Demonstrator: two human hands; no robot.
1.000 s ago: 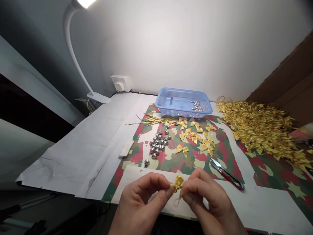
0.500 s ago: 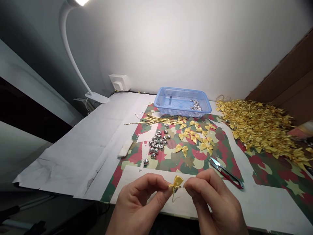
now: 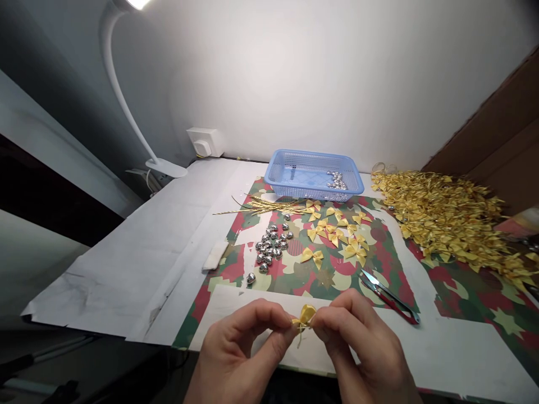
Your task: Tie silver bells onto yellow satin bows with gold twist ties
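Near the table's front edge, a small yellow ribbon bow is held up between my two hands. My left hand pinches the bow's left side between thumb and index finger. From the right, the thumb and fingertips of my right hand are closed at the bow, where a thin gold tie runs; the exact grip is hidden behind the fingers. A loose tie end hangs below the bow. Beyond my hands lie several silver jingle bells, several loose yellow bows and a bundle of gold ties.
A blue basket with silver bells stands by the wall. Thread snips lie right of my right hand. A large heap of yellow bows covers the right side. A white pad and a clip lamp are at left.
My right hand has moved slightly left, closing the gap to the bow. The bow has turned a little, and my left hand keeps its pinch.
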